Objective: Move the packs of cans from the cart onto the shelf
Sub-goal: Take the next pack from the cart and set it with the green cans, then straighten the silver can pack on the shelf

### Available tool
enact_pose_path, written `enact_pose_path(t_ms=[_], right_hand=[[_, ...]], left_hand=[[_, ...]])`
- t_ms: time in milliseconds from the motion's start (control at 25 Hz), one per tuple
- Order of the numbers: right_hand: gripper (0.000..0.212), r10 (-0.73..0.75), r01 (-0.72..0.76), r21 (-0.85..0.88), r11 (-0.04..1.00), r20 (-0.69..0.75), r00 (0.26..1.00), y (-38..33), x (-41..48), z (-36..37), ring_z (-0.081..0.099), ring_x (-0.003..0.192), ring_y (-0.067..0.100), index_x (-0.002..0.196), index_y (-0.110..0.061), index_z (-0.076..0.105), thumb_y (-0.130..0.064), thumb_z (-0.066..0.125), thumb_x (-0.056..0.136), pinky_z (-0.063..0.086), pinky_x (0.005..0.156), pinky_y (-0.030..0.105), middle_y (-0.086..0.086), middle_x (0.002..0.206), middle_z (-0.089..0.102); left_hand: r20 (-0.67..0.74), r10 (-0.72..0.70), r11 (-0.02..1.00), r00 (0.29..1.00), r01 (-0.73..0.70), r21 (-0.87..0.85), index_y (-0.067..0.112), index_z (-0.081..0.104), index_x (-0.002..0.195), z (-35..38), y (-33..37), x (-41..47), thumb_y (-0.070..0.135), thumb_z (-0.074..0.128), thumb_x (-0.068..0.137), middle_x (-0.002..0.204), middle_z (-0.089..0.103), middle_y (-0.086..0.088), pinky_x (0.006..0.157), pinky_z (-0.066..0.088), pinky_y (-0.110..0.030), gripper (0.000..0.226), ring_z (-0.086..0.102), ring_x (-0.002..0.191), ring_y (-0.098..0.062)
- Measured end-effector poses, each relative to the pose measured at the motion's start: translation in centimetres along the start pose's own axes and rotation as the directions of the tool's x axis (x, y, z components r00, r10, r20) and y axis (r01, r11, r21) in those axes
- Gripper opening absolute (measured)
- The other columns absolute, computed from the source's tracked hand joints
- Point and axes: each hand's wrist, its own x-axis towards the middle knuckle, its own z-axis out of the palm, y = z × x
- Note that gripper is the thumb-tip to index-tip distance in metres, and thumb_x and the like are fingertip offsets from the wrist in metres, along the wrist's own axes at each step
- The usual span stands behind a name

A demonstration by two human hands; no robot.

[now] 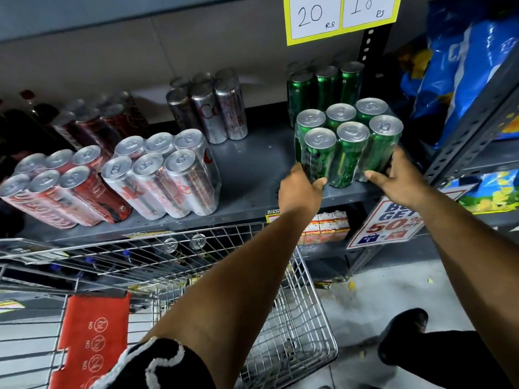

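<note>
A shrink-wrapped pack of green cans point(348, 141) stands at the front right of the grey shelf point(252, 169). My left hand point(299, 189) grips its lower left corner and my right hand point(398, 178) holds its lower right side. A second pack of green cans point(323, 88) stands right behind it. Further left on the shelf lie a silver pack point(165, 178) and a red pack point(61, 192), both tilted toward me. The wire cart point(295, 318) is below my arms, with two can tops point(184, 242) showing through its far mesh.
More silver cans point(207, 108) and dark red cans point(92, 122) stand at the shelf's back. Blue bags point(463, 66) fill the rack on the right. A 50% off sign point(390, 223) hangs off the shelf edge. My foot point(401, 335) is on the floor to the right of the cart.
</note>
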Motion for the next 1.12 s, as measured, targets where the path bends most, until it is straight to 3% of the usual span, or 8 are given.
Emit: enact_pose_path(t_ms=[360, 600, 720, 800, 880, 960, 1040, 1120], right_hand=[[0.063, 0.054, -0.055, -0.006, 0.998, -0.094, 0.994, 0.1, -1.2, 0.5, 0.051, 0.124, 0.025, 0.136, -0.017, 0.036, -0.021, 0.07, 0.084, 0.038, 0.108, 0.044, 0.007, 0.134, 0.056], [0.066, 0.103, -0.107, -0.051, 0.993, -0.082, 0.991, -0.4, -1.2, 0.3, 0.052, 0.124, 0.027, 0.136, -0.018, 0.035, -0.023, 0.072, 0.082, 0.039, 0.107, 0.044, 0.008, 0.136, 0.056], [0.075, 0.024, -0.042, -0.042, 0.998, -0.368, 0.929, -2.4, -4.3, 1.6, 0.052, 0.116, 0.027, 0.137, -0.007, 0.034, -0.011, 0.073, 0.074, 0.044, 0.098, 0.038, 0.015, 0.132, 0.048], [0.051, -0.177, 0.08, -0.219, 0.972, -0.47, 0.865, -3.8, -7.6, 3.9, 0.056, 0.1, 0.037, 0.119, 0.002, 0.049, -0.008, 0.066, 0.073, 0.05, 0.083, 0.041, 0.025, 0.115, 0.05], [0.03, -0.348, 0.275, -0.32, 0.907, -0.2, 0.916, -5.8, -10.4, 7.3, 0.061, 0.085, 0.036, 0.105, 0.0, 0.06, -0.009, 0.063, 0.076, 0.054, 0.072, 0.042, 0.022, 0.102, 0.056], [0.032, -0.401, 0.429, -0.306, 0.85, 0.152, 0.903, -8.5, -11.5, 11.1, 0.065, 0.087, 0.03, 0.112, -0.006, 0.063, -0.015, 0.063, 0.081, 0.057, 0.075, 0.045, 0.016, 0.108, 0.06], [0.056, -0.385, 0.458, -0.244, 0.855, 0.293, 0.875, -12.1, -11.3, 14.7, 0.059, 0.112, 0.027, 0.137, -0.013, 0.047, -0.024, 0.065, 0.085, 0.05, 0.095, 0.044, 0.012, 0.132, 0.051], [0.081, -0.327, 0.384, -0.144, 0.912, 0.311, 0.892, -16.7, -10.7, 17.8, 0.04, 0.136, 0.026, 0.151, -0.015, 0.024, -0.031, 0.068, 0.085, 0.034, 0.109, 0.036, 0.012, 0.152, 0.034]], left_hand=[[0.031, 0.007, 0.999, 0.999, -0.006, -0.036, 0.009, 0.057, 0.116, -0.5, -0.4, 0.3, 0.031, 0.069, 0.086, 0.112, 0.071, -0.011, 0.089, 0.056, -0.043, 0.038, 0.067, 0.103, -0.032], [0.094, 0.024, 1.0, 0.995, -0.024, 0.0, 0.006, 0.053, 0.122, -0.6, -0.4, -0.3, 0.031, 0.066, 0.089, 0.121, 0.067, -0.015, 0.091, 0.053, -0.042, 0.043, 0.063, 0.112, -0.034], [0.103, 0.076, 0.996, 0.992, -0.072, -0.046, 0.003, 0.039, 0.142, -1.9, -1.9, -1.9, 0.029, 0.061, 0.093, 0.148, 0.046, -0.016, 0.113, 0.036, -0.038, 0.06, 0.044, 0.137, -0.032], [0.006, 0.071, 0.991, 0.997, -0.07, -0.117, 0.008, 0.046, 0.141, -3.9, -5.1, -4.5, 0.029, 0.059, 0.095, 0.145, 0.052, -0.01, 0.108, 0.037, -0.03, 0.052, 0.05, 0.132, -0.023], [-0.155, 0.014, 0.992, 0.988, -0.033, -0.12, 0.02, 0.059, 0.121, -6.6, -10.4, -7.1, 0.03, 0.063, 0.092, 0.127, 0.063, -0.004, 0.097, 0.048, -0.029, 0.031, 0.06, 0.112, -0.016], [-0.352, -0.114, 0.984, 0.929, 0.058, -0.166, 0.035, 0.05, 0.106, -10.4, -15.2, -8.5, 0.036, 0.068, 0.084, 0.112, 0.057, -0.003, 0.086, 0.056, -0.04, 0.029, 0.063, 0.098, -0.022], [-0.526, -0.179, 0.977, 0.831, 0.087, -0.195, 0.031, 0.041, 0.119, -14.6, -18.0, -7.8, 0.034, 0.069, 0.08, 0.118, 0.045, -0.006, 0.095, 0.051, -0.029, 0.048, 0.057, 0.1, -0.025], [-0.561, -0.228, 0.971, 0.796, 0.141, -0.195, 0.008, 0.034, 0.137, -19.0, -19.1, -6.0, 0.013, 0.07, 0.085, 0.126, 0.041, -0.009, 0.099, 0.033, -0.009, 0.063, 0.045, 0.115, -0.017]])
